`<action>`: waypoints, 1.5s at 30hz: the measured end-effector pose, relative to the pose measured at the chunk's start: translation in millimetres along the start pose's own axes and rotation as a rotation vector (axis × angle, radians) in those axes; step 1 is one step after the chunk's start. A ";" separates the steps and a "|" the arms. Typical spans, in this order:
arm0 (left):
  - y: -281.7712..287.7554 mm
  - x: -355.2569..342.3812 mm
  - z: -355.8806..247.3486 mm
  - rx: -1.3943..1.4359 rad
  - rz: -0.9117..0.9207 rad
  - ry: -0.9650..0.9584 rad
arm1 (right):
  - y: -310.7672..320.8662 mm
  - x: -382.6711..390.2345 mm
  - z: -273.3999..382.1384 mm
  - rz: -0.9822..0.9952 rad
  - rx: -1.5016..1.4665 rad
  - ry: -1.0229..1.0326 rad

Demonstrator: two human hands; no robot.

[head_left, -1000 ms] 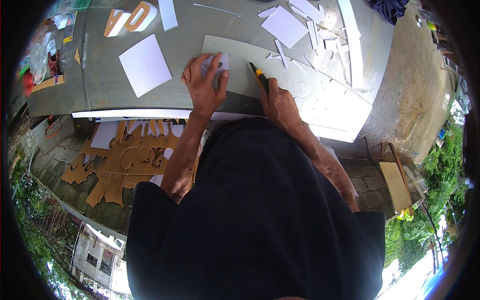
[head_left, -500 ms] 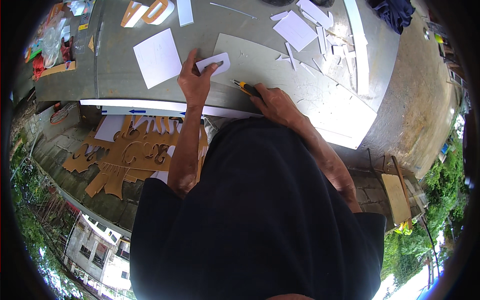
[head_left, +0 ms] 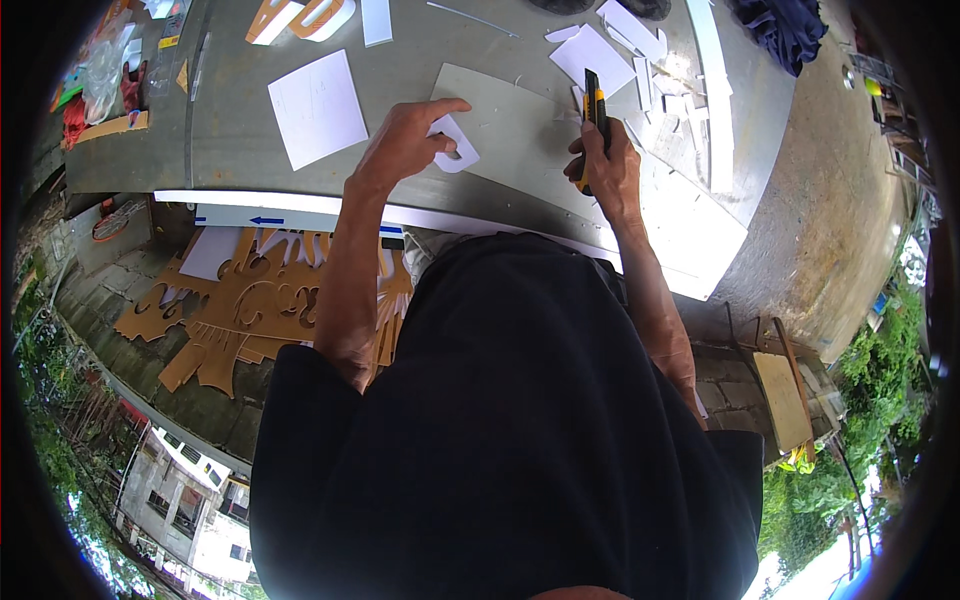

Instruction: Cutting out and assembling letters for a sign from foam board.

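Note:
My left hand [head_left: 398,148] has a small white cut-out piece [head_left: 466,155] with a rounded corner and a slot. The thumb lies over the piece while the index finger stretches past its top edge; the other fingers are mostly hidden. My right hand [head_left: 612,170] is wrapped around a yellow and black utility knife [head_left: 593,105], held upright with its dark end pointing away from me. Both hands are above a pale grey board [head_left: 520,120] on the metal table. A white square sheet [head_left: 318,110] with faint lines lies left of my left hand.
White offcuts [head_left: 690,115] and a white sheet [head_left: 592,58] lie at the right. A long white strip [head_left: 712,90] runs beside them. Orange and white letter shapes [head_left: 300,18] stand at the far left. Brown cut-out sheets [head_left: 260,300] sit below the table edge.
My left hand has shifted right with the white piece, its index finger now stretched out. My right hand has moved away from me and right, turning the knife upright.

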State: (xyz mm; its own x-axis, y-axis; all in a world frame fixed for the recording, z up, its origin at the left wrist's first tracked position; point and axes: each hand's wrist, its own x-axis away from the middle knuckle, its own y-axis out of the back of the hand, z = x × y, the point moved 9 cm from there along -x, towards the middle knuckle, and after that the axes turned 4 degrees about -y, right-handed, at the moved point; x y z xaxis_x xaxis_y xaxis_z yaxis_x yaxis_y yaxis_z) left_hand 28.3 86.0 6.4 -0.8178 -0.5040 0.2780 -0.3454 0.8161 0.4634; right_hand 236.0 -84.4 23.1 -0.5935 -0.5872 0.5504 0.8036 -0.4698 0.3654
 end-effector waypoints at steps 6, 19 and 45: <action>-0.2 -13.0 -48.5 -0.495 -0.267 -0.338 | -29.6 16.4 -4.9 0.208 0.111 0.119; -5.8 32.8 -15.9 -0.415 -0.490 -0.154 | -70.0 34.4 1.9 0.319 0.501 0.392; -32.6 5.0 -37.2 -0.336 -0.323 -0.263 | -49.2 22.4 -1.0 0.133 0.425 0.364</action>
State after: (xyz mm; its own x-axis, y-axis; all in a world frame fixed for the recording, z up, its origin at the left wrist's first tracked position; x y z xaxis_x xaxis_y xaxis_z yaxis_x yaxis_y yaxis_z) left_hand 52.6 46.4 24.0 -0.7968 -0.5915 -0.1237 -0.4674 0.4735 0.7465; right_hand 183.1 -75.1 16.7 -0.4024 -0.8474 0.3464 0.7753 -0.1142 0.6212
